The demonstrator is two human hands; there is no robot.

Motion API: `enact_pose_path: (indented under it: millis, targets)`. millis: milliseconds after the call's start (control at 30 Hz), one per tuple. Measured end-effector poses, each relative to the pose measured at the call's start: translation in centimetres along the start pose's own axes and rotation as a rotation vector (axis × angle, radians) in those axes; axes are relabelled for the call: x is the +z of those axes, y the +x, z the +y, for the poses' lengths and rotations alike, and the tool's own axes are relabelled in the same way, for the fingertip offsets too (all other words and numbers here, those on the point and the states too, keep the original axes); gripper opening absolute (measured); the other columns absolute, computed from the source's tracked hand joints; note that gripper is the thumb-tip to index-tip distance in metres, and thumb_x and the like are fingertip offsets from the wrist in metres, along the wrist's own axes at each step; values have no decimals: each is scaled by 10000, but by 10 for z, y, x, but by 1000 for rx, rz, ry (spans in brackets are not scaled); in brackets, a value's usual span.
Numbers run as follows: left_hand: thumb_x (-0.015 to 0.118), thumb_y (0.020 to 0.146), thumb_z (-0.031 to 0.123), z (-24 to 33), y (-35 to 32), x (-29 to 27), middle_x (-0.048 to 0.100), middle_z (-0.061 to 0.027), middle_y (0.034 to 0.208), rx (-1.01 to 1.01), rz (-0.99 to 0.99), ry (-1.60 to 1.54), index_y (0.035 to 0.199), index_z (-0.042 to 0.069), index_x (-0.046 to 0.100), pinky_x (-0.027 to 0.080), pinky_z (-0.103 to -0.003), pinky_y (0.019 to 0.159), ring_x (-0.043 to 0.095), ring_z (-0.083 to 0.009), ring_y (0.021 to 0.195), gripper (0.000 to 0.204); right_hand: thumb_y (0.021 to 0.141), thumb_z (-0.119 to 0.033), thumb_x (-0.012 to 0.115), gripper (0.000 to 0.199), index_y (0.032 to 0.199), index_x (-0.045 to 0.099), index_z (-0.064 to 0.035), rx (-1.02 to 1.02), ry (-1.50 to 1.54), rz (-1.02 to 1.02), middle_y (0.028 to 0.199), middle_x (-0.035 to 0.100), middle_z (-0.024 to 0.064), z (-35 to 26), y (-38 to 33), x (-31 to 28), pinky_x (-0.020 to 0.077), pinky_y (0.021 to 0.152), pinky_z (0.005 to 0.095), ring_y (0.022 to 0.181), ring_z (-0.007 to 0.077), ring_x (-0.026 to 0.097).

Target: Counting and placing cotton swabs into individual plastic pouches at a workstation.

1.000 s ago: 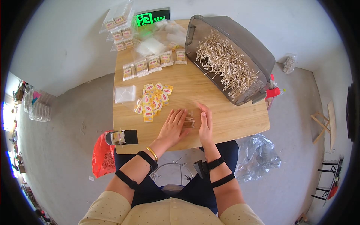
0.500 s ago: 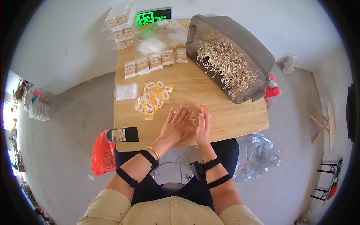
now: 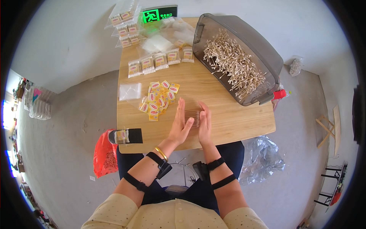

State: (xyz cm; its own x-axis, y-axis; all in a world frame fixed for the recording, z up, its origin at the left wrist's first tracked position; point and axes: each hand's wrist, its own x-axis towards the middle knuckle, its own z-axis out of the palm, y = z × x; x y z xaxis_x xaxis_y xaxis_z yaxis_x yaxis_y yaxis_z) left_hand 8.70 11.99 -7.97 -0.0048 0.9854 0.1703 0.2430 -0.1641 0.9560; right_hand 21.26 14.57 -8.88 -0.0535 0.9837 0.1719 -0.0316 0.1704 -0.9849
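A flat row of cotton swabs [image 3: 193, 118] lies on the table near its front edge, side by side between my two hands. My left hand [image 3: 180, 124] stands on edge along the left ends of the swabs, fingers stretched out and thumb reaching toward the row. Along the right ends stands my right hand [image 3: 204, 124], its fingers lightly bent and the palm turned inward. Both hands are open and border the row from either side. Just beyond my left hand is a loose pile of yellow and white printed cards [image 3: 158, 98].
A grey tub [image 3: 263, 44] full of loose swabs [image 3: 236, 65] lies tipped at the back right. Filled swab packets [image 3: 160, 61] line the back, near clear bags [image 3: 158, 42]. Clear sleeves [image 3: 130, 91] lie left; a black holder [image 3: 134, 136] with a packet sits at the front left corner.
My left hand has turned from lying flat over the swabs to standing on edge at their left side, uncovering the row. My right hand stays at the right ends.
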Motion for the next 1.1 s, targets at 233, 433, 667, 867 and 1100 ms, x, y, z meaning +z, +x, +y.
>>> enact_pose_path:
  millis: [233, 433, 667, 867, 1100]
  targets:
    - [622, 902, 166, 8, -56, -43, 287, -224, 1539, 61, -38, 408, 1493, 20, 253, 270, -451, 1178, 297, -399, 1427, 712, 900, -10, 568, 290, 1188, 595, -32, -56, -502, -74, 1198, 534, 151, -25, -30, -42, 411, 1009, 393, 1173, 318, 496]
    - [680, 816, 77, 15, -65, -41, 425, -186, 1401, 74, -29, 488, 1308, 38, 424, 373, -453, 1117, 419, -406, 1325, 555, 743, 0, 710, 263, 990, 670, -80, -279, -784, -179, 1161, 546, 124, -28, -47, -27, 443, 922, 451, 1101, 355, 506]
    - [672, 811, 75, 11, -67, -40, 443, -177, 1374, 107, -21, 568, 1265, 45, 452, 371, -459, 1120, 430, -396, 1316, 506, 747, -55, 740, 215, 947, 671, -95, -319, -836, -143, 1072, 541, 90, -15, -39, -13, 418, 876, 446, 1040, 331, 499]
    - [664, 812, 87, 7, -69, -38, 454, -179, 1365, 94, -13, 581, 1245, 43, 481, 367, -459, 1122, 424, -402, 1324, 473, 756, -82, 755, 206, 944, 677, -113, -298, -856, -139, 1058, 539, 77, -18, -36, -9, 404, 881, 434, 1044, 320, 493]
    - [662, 811, 93, 6, -69, -39, 458, -183, 1362, 95, -15, 583, 1233, 37, 496, 370, -459, 1119, 421, -418, 1323, 457, 767, -104, 759, 208, 959, 680, -121, -296, -887, -174, 1077, 536, 69, -24, -34, -8, 403, 886, 436, 1052, 316, 490]
